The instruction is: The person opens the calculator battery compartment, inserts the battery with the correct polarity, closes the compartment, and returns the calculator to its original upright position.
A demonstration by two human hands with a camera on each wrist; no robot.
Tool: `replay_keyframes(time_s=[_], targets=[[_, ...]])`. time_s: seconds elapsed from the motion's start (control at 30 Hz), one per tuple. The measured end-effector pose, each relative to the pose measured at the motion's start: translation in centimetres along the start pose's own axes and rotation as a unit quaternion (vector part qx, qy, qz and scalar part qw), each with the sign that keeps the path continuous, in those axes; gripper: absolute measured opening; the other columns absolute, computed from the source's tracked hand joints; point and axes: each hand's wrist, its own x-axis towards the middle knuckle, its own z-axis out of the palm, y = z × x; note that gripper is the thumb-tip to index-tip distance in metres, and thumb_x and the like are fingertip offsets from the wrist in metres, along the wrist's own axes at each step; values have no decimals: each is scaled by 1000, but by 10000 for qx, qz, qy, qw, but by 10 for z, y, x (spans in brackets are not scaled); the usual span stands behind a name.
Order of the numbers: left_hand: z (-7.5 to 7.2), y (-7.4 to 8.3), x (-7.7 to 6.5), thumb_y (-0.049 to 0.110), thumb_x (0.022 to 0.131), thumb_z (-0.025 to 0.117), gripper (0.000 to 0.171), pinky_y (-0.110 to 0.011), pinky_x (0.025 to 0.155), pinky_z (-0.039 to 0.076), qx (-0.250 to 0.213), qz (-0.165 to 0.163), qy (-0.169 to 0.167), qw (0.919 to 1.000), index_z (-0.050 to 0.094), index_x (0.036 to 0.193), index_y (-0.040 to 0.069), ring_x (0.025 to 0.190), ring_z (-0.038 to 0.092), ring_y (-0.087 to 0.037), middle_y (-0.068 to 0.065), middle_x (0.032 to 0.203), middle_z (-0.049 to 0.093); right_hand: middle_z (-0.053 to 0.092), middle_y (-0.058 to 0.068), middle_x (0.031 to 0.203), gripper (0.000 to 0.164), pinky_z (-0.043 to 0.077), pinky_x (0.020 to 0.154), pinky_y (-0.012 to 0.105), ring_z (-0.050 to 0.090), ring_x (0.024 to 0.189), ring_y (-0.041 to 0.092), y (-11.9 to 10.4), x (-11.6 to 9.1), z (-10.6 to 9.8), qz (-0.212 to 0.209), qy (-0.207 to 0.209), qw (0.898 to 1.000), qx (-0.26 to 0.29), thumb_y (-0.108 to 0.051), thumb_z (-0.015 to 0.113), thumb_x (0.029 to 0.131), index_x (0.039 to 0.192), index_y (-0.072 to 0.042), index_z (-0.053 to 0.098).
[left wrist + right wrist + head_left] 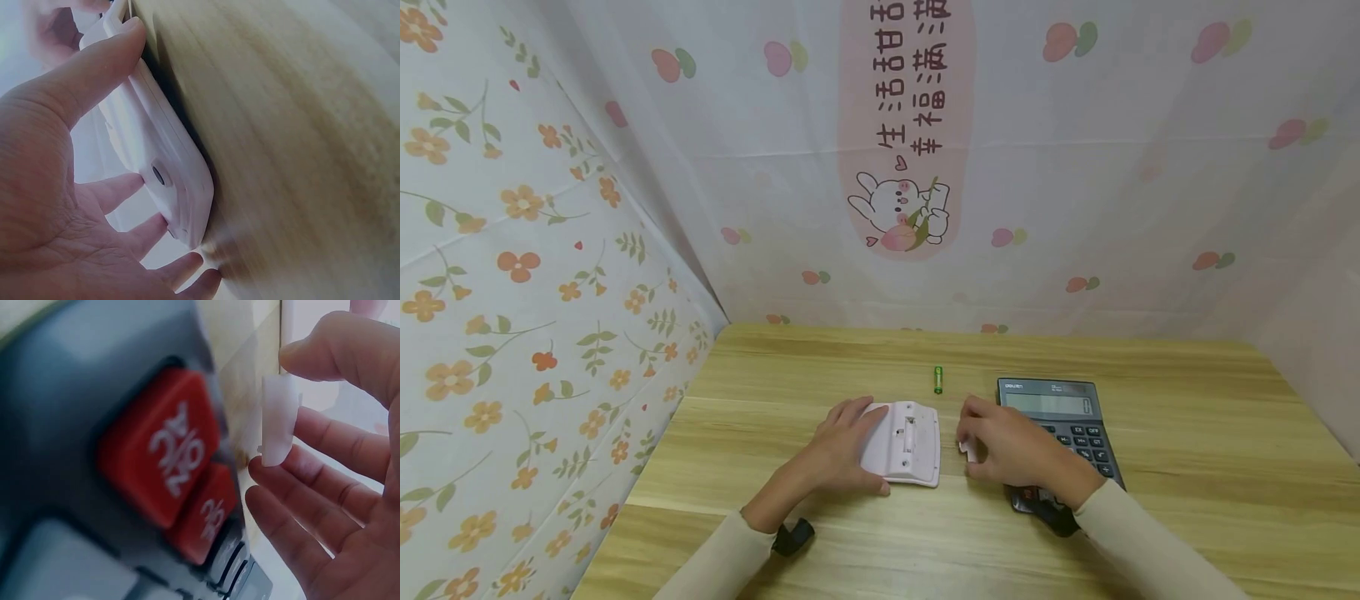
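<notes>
A white calculator [927, 454] lies back side up on the table, its long battery slot [909, 435] uncovered. My left hand [842, 450] spans it and grips it by opposite edges; in the left wrist view the thumb presses one edge of the white casing [144, 131] and the fingertips touch the other. To its right, my right hand [1011, 446] pinches a small white battery cover [278, 419] between thumb and fingers, held above the table beside the white calculator. A green battery [937, 380] lies farther back, between the two hands.
Under and behind my right forearm lies a dark grey calculator [1048, 406], face up; its red keys [165, 450] loom close in the right wrist view. The wooden table [820, 358] ends at a printed cloth [760, 208] behind, with a flowered cloth [520, 292] on the left.
</notes>
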Motion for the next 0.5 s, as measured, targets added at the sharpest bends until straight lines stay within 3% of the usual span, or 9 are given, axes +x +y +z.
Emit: replay_keyframes(time_s=[0.5], targets=[[0,-1,0,37,76,101,111,-75,120,30,-4,18,-3,10000,44,169,11,159,25,-48,-19,175,31,57,-11,101,20,45,64,26,49,77,3,8,-5,3,-195,54,9994,-283,-20,92,80,93,-22,76]])
